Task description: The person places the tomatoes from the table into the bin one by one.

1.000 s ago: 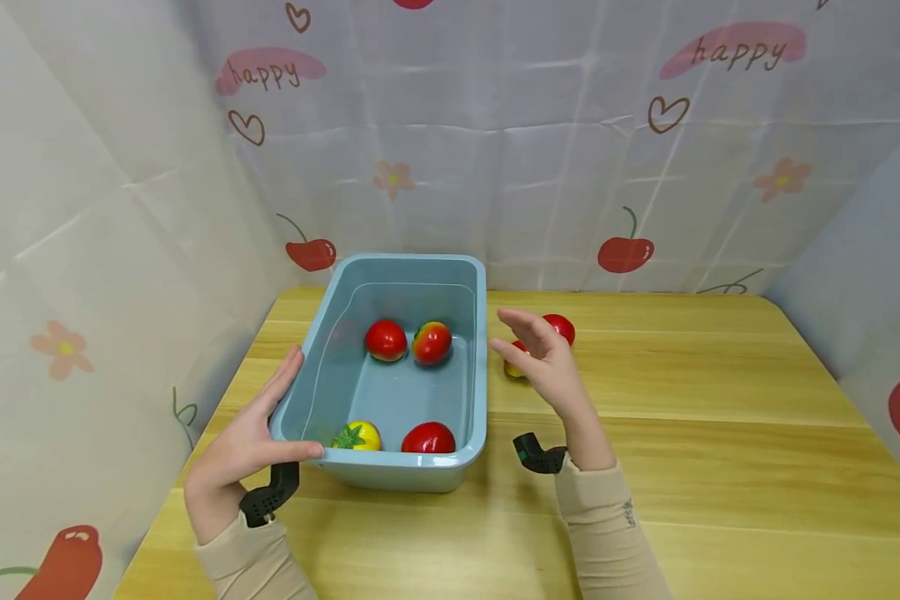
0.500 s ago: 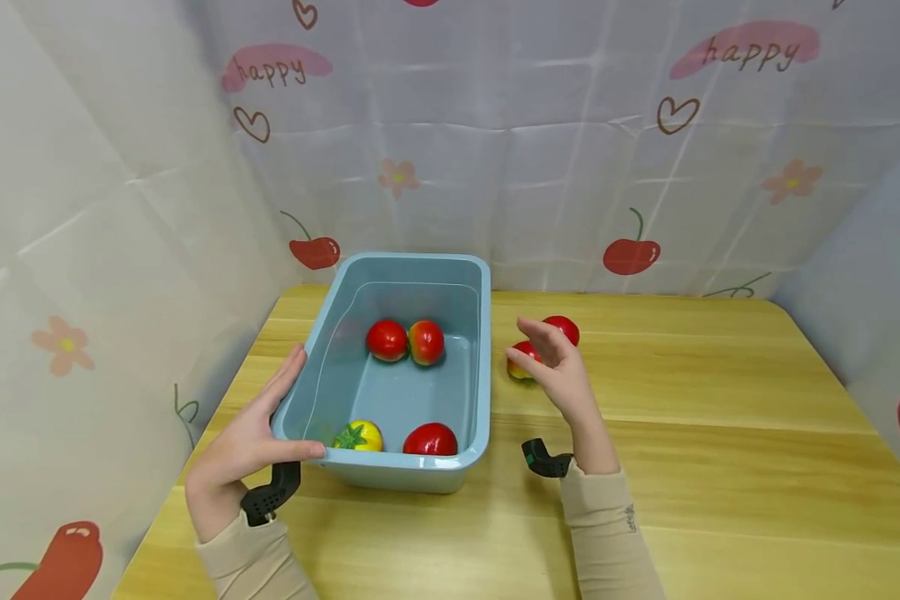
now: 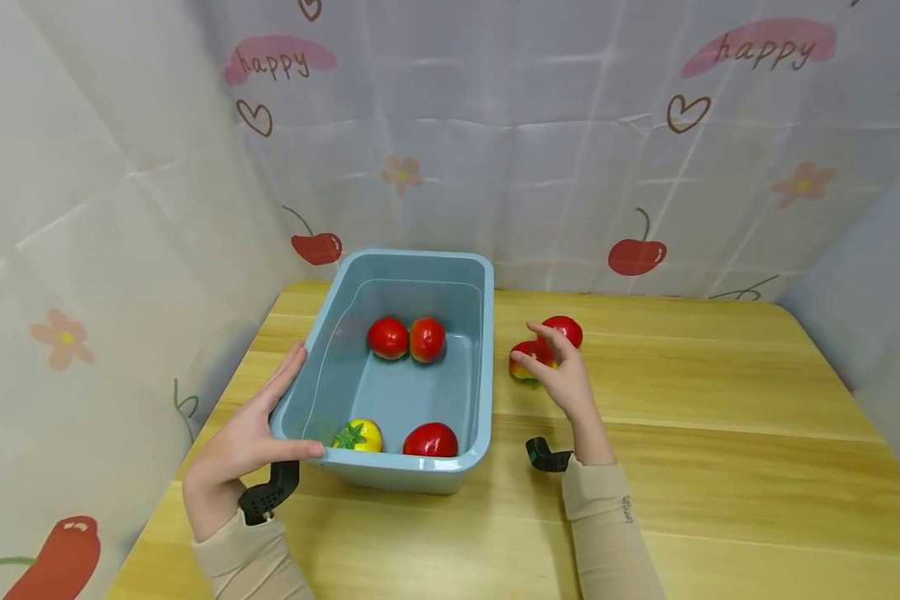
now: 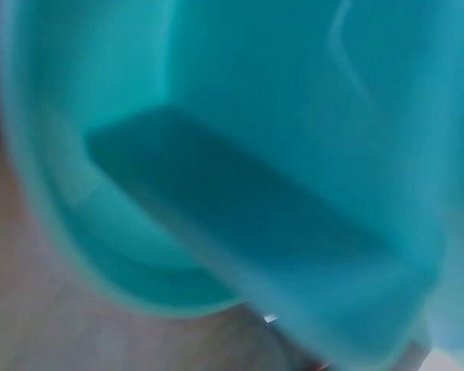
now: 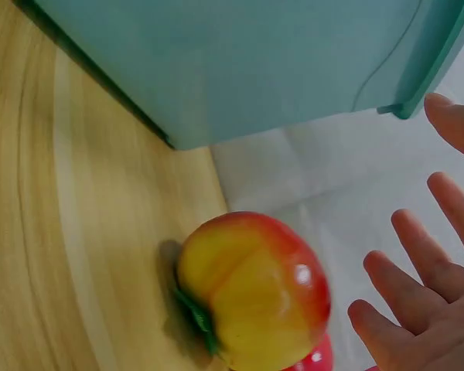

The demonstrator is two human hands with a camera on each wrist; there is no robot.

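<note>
My left hand (image 3: 243,437) lies at the near left corner of a light blue plastic bin (image 3: 489,367), thumb on the front rim and straight fingers along the left side. Inside the bin are a red toy fruit (image 3: 387,338), an orange-red one (image 3: 427,340) beside it, a yellow one with a green leafy top (image 3: 362,434) and a glossy red one (image 3: 431,440). Right of the bin, my right hand (image 3: 562,375) hovers above a red-and-yellow toy fruit (image 5: 255,290), fingers spread and apart from it in the right wrist view. Another red fruit (image 3: 565,330) sits just behind.
The bin stands on a wooden table (image 3: 720,400), close to the back edge. A printed white curtain (image 3: 495,167) hangs behind and along both sides. Each wrist carries a black camera mount (image 3: 547,455). The left wrist view is blurred, filled by the bin.
My right hand has moved right, away from the bin's rim, and over the red-and-yellow fruit. Inside the bin, the orange-red fruit has rolled left against the red one. My left hand stays put.
</note>
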